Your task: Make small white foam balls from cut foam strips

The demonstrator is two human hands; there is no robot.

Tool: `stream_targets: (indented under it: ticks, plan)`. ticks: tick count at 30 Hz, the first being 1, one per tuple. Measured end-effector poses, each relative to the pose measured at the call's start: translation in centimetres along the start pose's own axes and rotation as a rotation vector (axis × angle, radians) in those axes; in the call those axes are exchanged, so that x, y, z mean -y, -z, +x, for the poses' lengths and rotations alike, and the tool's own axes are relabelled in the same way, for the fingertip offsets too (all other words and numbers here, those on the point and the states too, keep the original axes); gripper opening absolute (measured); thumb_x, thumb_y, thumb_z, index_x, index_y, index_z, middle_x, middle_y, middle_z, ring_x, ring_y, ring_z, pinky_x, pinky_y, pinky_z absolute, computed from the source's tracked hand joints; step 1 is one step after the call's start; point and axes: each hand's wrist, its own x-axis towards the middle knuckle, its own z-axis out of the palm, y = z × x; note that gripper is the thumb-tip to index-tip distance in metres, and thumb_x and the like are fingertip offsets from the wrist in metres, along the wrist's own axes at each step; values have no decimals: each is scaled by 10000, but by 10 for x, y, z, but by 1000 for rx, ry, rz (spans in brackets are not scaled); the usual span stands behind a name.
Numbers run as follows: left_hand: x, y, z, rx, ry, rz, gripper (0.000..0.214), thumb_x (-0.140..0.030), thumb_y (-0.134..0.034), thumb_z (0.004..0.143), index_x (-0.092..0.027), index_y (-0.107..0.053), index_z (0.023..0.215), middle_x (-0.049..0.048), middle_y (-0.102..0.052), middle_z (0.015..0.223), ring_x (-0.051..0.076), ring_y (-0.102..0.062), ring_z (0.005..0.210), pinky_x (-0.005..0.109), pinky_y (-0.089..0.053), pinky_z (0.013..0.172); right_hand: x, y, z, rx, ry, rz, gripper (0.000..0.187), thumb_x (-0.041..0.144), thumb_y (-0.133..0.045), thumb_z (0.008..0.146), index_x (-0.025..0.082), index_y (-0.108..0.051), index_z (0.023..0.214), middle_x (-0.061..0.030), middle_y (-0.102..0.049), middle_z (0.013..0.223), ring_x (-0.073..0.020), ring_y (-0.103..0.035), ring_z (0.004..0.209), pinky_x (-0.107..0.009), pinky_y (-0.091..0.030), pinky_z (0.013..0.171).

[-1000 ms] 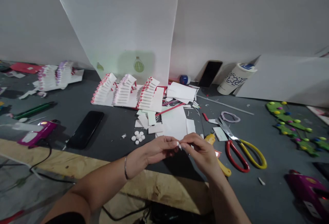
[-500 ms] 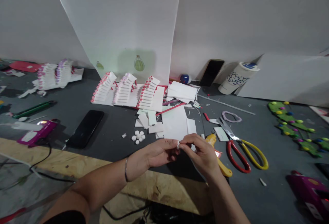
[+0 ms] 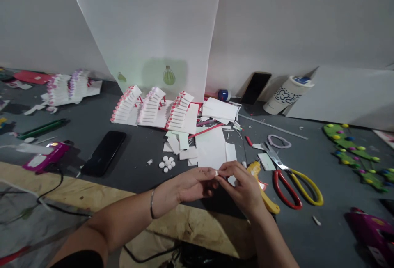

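Note:
My left hand (image 3: 197, 184) and my right hand (image 3: 241, 182) meet above the table's front edge. Both pinch one tiny white piece (image 3: 216, 173) between thumbs and fingertips; most of it is covered, so its kind is unclear. To the left of my hands lies a small cluster of white discs (image 3: 167, 163). Just beyond them are white card pieces (image 3: 211, 147). Several small fan-like rows of white strips with pink and red tips (image 3: 178, 111) stand on white boards farther back. Under my right wrist's far side rests a yellow-handled cutter (image 3: 255, 169).
Scissors (image 3: 285, 169) with red and yellow handles lie open at right, near a lilac ring (image 3: 278, 141). A black phone (image 3: 104, 153) and magenta device (image 3: 46, 157) lie left. A paper cup (image 3: 287, 95) leans against the white back panel. Green beaded cutouts (image 3: 351, 145) sit far right.
The view has shifted slightly, so the table things sit a little farther right. Both hands keep the tiny piece pinched, with their fingertips slightly repositioned.

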Motion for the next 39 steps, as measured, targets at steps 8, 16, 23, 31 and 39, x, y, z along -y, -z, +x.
stream_targets:
  ticks: [8, 16, 23, 31, 39]
  plan:
    - [-5, -2, -2, -58, -103, 197, 316, -306, -867, 579, -125, -659, 734, -10, -598, 657, 86, -526, 624, 228, -351, 607, 4, 0, 0, -47, 25, -84, 58, 190, -616, 834, 242, -592, 838, -30, -654, 777, -178, -623, 726, -305, -517, 638]
    - [-4, -11, -5, -106, -220, 284, 319, -334, -867, 570, -130, -672, 717, -12, -605, 651, 80, -497, 597, 236, -332, 606, 3, 0, 0, -88, 105, -168, 109, 187, -624, 828, 248, -620, 918, -44, -670, 792, -193, -626, 730, -337, -522, 649]
    - [-6, -6, -2, -64, -199, 266, 396, -466, -825, 609, -114, -694, 734, 19, -620, 657, 103, -523, 615, 243, -337, 613, 4, 4, 2, -63, 101, -138, 58, 199, -618, 840, 235, -618, 887, -42, -667, 776, -194, -622, 735, -335, -516, 658]
    - [-1, -7, 2, -127, -266, 277, 358, -406, -852, 585, -112, -700, 722, 1, -591, 635, 78, -466, 586, 226, -323, 607, 4, -1, 2, -168, 11, -135, 47, 228, -644, 830, 239, -604, 809, -24, -636, 737, -170, -594, 677, -299, -506, 596]
    - [-3, -15, -7, -298, -825, 725, 182, -336, -806, 663, -185, -743, 744, 40, -626, 773, 170, -537, 754, 280, -396, 730, 12, -11, -2, -128, -154, 81, 64, 228, -617, 857, 238, -674, 829, -42, -677, 774, -166, -627, 677, -282, -521, 589]
